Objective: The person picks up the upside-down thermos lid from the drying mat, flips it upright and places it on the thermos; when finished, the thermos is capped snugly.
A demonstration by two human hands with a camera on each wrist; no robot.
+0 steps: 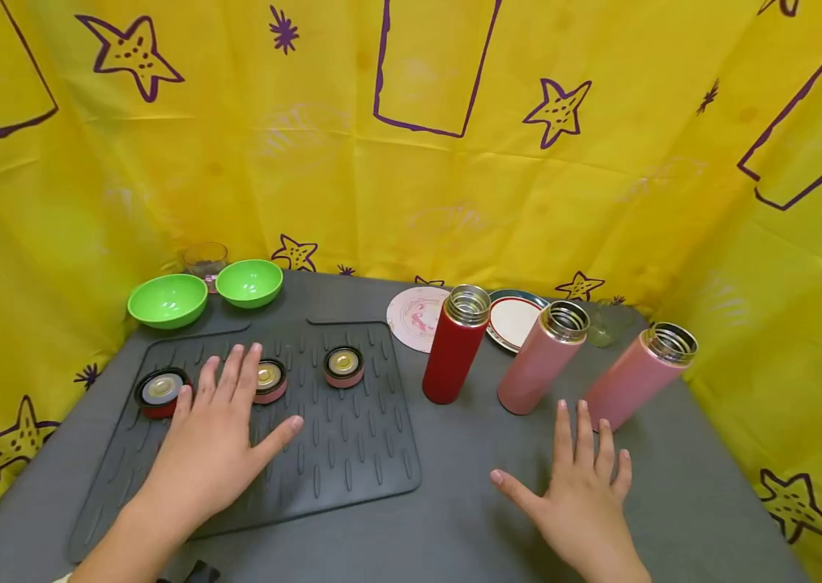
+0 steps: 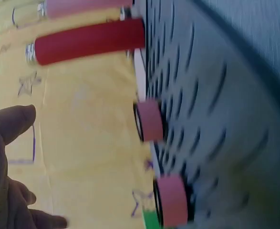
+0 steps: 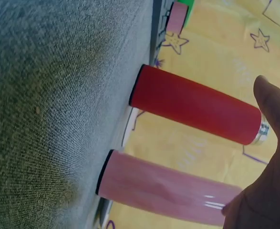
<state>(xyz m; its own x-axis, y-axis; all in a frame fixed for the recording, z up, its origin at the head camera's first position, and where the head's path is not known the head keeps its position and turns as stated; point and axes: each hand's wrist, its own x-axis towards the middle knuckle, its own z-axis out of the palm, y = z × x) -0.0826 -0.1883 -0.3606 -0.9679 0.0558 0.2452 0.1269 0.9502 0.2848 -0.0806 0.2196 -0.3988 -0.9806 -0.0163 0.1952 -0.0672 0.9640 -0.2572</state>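
My left hand [image 1: 214, 441] is spread above the dark ridged mat [image 1: 338, 470], fingers straight and nothing in its grasp. Close to its fingertips lie a red bottle lid [image 1: 160, 390] and a pink lid [image 1: 270, 380], both underside up. Farther right on the mat is another pink lid [image 1: 343, 367]. My right hand [image 1: 578, 506], also spread and holding nothing, hovers in front of the bottles. A red bottle [image 1: 454, 348], a pink bottle [image 1: 540, 360] and a second pink bottle [image 1: 636, 380] stand upright without lids. In the right wrist view the thumb [image 3: 273, 102] overlaps the red bottle's mouth end.
Two green bowls [image 1: 168, 301] and a clear glass [image 1: 205, 261] stand at the back left. Behind the bottles lie a pink round plate [image 1: 411, 317] and a rimmed white plate [image 1: 515, 322], with a glass item [image 1: 600, 325] farther right. Yellow printed cloth [image 1: 338, 194] encloses the grey table [image 1: 454, 526].
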